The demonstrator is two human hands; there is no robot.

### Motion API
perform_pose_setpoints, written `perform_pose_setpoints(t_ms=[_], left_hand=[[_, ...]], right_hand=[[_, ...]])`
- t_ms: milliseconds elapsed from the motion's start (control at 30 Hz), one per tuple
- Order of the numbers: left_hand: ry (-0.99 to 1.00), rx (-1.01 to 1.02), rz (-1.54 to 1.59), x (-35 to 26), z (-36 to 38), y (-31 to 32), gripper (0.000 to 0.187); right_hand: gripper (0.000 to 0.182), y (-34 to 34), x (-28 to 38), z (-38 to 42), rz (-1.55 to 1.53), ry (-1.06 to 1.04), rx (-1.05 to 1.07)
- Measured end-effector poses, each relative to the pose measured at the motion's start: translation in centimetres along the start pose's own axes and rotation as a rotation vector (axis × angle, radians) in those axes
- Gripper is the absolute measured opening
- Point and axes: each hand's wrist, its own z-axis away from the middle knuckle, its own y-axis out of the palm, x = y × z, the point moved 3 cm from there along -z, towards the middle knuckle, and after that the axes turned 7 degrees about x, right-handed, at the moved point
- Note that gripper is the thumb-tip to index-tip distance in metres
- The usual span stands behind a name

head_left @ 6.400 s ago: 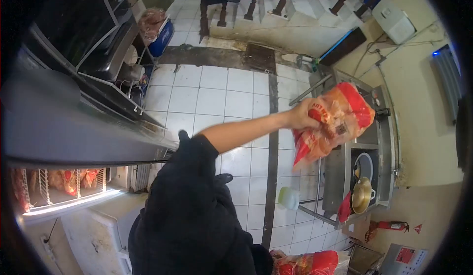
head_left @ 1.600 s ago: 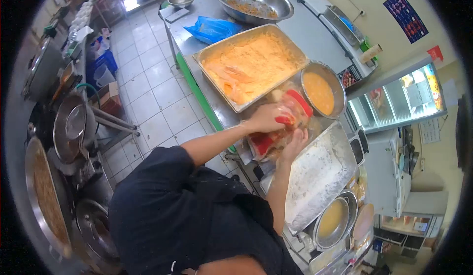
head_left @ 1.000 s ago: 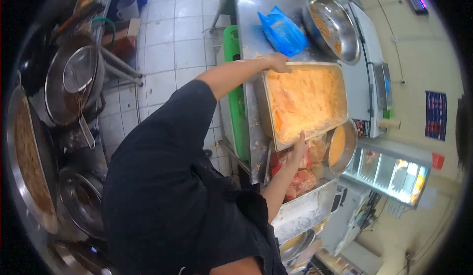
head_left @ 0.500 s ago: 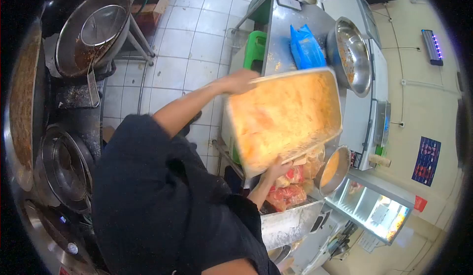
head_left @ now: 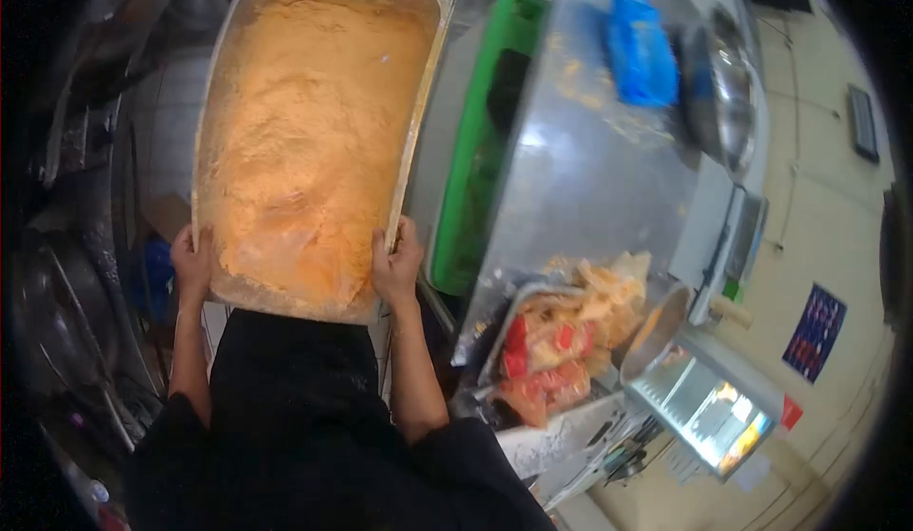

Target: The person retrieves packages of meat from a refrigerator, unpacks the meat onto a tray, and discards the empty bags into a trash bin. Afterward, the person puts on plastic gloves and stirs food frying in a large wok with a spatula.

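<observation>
A large rectangular tub [head_left: 221, 84] filled with orange-yellow powder [head_left: 314, 132] hangs in front of my body, held at its near end. My left hand [head_left: 193, 257] grips its left side wall, thumb on the rim. On the opposite side, my right hand [head_left: 398, 263] is closed on the right rim. Most of the fingers of both hands are hidden beneath or behind the tub.
At right, a metal table [head_left: 590, 179] bears a blue bag [head_left: 644, 51], a large steel bowl [head_left: 728, 94] and plastic-wrapped packs [head_left: 552, 350]. A green crate [head_left: 475, 141] stands beside it. Dark pans [head_left: 71, 293] are at left. A lit display cabinet [head_left: 704, 403] stands beyond.
The tub has moved left, away from over the metal table, and turned lengthwise in front of me. Both hands still hold it, now at its two sides. The view has shifted.
</observation>
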Motion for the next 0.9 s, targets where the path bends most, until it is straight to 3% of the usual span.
perform_pose_setpoints(t_ms=[33,133,167,267,400,700,900], left_hand=[[-0.034,-0.046,-0.014,2.2,0.1,-0.4,0.019],[-0.173,-0.018,-0.049,3.3,1.4,-0.7,0.019],[-0.113,-0.018,-0.106,2.6,1.6,-0.4,0.018],[-0.257,-0.086,0.020,4.1,1.4,0.6,0.016],[-0.196,0.016,-0.031,3.9,-0.1,1.3,0.012],[-0.139,0.215,-0.013,-4.4,-5.7,7.1,0.013],[0.147,0.360,-0.207,-14.7,-10.5,11.1,0.015]], right_hand=[[0.013,1.2,-1.8,-0.6,0.001,-0.042,0.011],[0.012,3.1,-5.2,-1.3,-0.014,0.109,0.099],[0.012,3.6,-5.8,-1.5,-0.096,0.095,0.094],[0.013,3.8,-6.7,-2.0,0.088,0.216,0.108],[0.011,3.8,-5.7,-3.0,0.024,0.208,-0.071],[0.020,-1.0,-6.5,-4.4,-0.064,0.185,-0.340],[0.024,-4.4,-5.5,-4.9,-0.162,0.115,-0.461]])
